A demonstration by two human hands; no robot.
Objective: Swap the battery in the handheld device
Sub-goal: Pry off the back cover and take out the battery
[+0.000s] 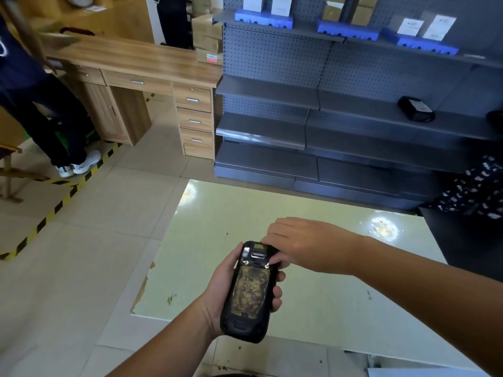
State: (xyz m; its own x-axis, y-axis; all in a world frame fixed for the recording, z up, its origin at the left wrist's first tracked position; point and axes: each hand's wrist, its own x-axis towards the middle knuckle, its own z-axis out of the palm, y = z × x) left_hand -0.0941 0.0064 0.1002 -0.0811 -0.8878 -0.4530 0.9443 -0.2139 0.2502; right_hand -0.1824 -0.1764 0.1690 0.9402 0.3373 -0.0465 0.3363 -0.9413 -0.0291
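A black handheld device [249, 292] is held back side up above the pale green table [340, 308]. Its back panel carries a worn, yellowish-brown patch, with two small latches and a scanner window near the top end. My left hand [217, 292] wraps around the device from the left, fingers curling over its right edge. My right hand [304, 244] reaches in from the right, its fingers resting on the device's top right corner beside the latch. A black block like a battery pack [415, 108] lies on a grey shelf at the far right.
Grey metal shelving [353, 126] stands behind the table, with blue trays and boxes on top. A wooden desk with drawers [152, 85] is at the left. A person in dark clothes [40, 104] stands at far left by yellow-black floor tape. Patterned fabric [473, 191] shows at right.
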